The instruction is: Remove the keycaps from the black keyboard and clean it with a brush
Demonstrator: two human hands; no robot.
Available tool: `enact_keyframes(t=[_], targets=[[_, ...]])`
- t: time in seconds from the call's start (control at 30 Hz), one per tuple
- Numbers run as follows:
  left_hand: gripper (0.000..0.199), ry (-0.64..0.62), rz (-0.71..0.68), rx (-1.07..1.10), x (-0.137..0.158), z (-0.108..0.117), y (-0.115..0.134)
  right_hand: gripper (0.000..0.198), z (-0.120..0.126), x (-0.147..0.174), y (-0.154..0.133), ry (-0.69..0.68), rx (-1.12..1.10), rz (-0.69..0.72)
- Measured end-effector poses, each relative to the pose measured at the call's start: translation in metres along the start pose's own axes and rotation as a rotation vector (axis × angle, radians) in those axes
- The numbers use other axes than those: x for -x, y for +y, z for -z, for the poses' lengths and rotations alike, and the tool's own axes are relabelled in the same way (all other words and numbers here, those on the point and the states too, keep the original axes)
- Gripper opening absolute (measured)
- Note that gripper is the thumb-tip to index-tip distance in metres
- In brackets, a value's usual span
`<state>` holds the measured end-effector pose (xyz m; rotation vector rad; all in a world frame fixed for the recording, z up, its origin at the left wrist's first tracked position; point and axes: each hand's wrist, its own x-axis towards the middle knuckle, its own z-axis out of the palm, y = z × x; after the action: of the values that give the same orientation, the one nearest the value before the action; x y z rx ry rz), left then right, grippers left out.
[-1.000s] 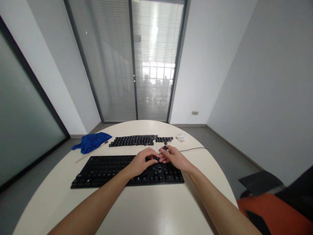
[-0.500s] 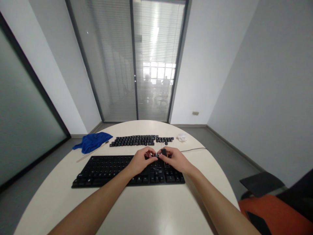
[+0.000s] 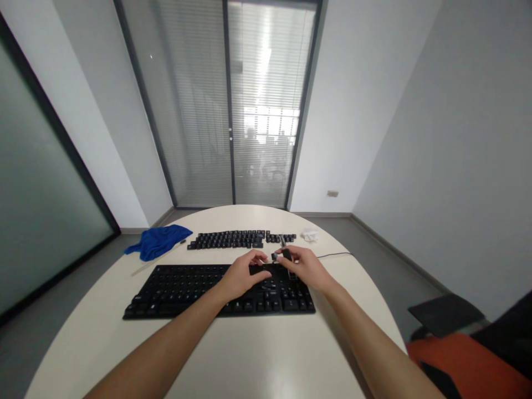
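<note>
A black keyboard (image 3: pixel 178 285) lies in front of me, and both my hands are over its right half. My left hand (image 3: pixel 241 275) has its thumb and fingers apart, with nothing seen between them. In my right hand (image 3: pixel 306 269) is a keycap puller (image 3: pixel 286 255) with a dark handle, and its wire ends stick out above and below the fingers. At the right fingertips is a small dark keycap (image 3: pixel 274 256). Behind the keyboard, loose black keycaps (image 3: pixel 228 239) lie in rows on the table.
On the round cream table (image 3: pixel 249 354), a blue cloth (image 3: pixel 160 242) and a thin brush (image 3: pixel 160 257) lie at the left. White crumpled tissue (image 3: pixel 310 235) sits at the back right, near a black cable (image 3: pixel 334 254). An orange-seated chair (image 3: pixel 457 360) stands at the right.
My hands have moved apart: the left fingers have opened off the small keycap, and the right hand has shifted slightly right with the keycap and puller.
</note>
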<state>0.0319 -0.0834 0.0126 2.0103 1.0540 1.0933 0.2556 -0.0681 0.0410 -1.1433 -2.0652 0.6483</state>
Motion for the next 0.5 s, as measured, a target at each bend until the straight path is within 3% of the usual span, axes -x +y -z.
enact_keyframes(t=[0.13,0.23,0.37,0.5], targets=[[0.038,-0.124,-0.091,-0.178,0.006,0.001,0.006,0.033,0.018,-0.005,0.021,0.161,0.172,-0.091],[0.042,-0.201,-0.168,-0.237,0.009,0.002,0.010,0.031,0.023,-0.008,0.036,0.178,0.294,-0.181],[0.043,-0.210,-0.183,-0.260,0.010,0.003,0.011,0.029,0.020,-0.015,0.050,0.162,0.526,-0.321],[0.043,-0.213,-0.177,-0.260,0.010,0.003,0.010,0.029,0.012,-0.022,0.056,0.170,0.583,-0.371]])
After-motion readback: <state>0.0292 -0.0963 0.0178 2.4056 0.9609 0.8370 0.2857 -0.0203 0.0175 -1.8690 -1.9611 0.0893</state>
